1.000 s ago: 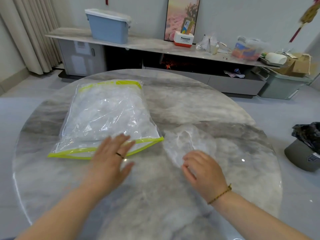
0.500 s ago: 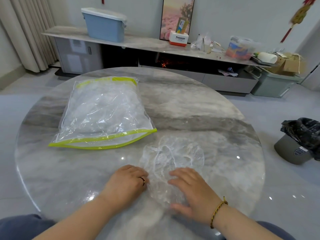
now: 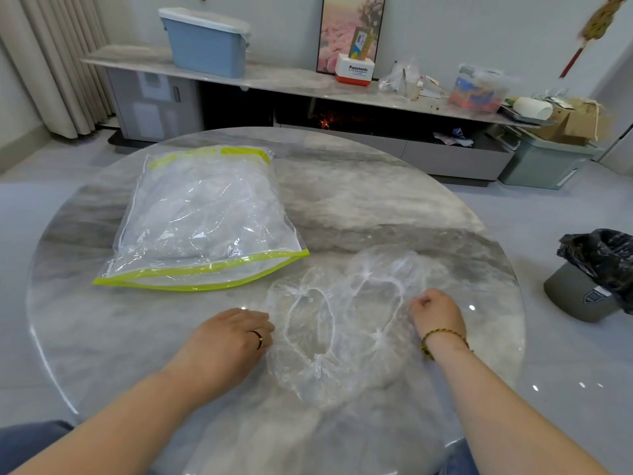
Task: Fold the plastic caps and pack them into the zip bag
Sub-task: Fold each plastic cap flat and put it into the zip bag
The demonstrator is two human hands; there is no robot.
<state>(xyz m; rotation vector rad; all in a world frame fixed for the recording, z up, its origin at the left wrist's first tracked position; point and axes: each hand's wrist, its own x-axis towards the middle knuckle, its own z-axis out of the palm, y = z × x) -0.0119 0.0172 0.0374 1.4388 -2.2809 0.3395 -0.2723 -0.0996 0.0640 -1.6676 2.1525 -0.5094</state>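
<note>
A clear plastic cap [image 3: 346, 323] with a white elastic rim lies stretched flat on the round marble table [image 3: 376, 207], between my hands. My left hand [image 3: 229, 341], with a ring on it, grips the cap's left edge with curled fingers. My right hand [image 3: 436, 313], a bead bracelet on its wrist, is closed on the cap's right edge. A clear zip bag [image 3: 202, 221] with a yellow-green zip strip lies at the table's left, stuffed with more clear caps; its mouth faces me and gapes slightly.
A grey bin with a black liner [image 3: 596, 279] stands on the floor to the right. Behind the table runs a low cabinet [image 3: 308, 84] carrying a blue box, a white box and clutter. Curtains hang at the far left.
My hands have drawn apart, and the cap is pulled out wider and flatter between them. One second ago my left hand lay on the zip bag's mouth; it now holds the cap.
</note>
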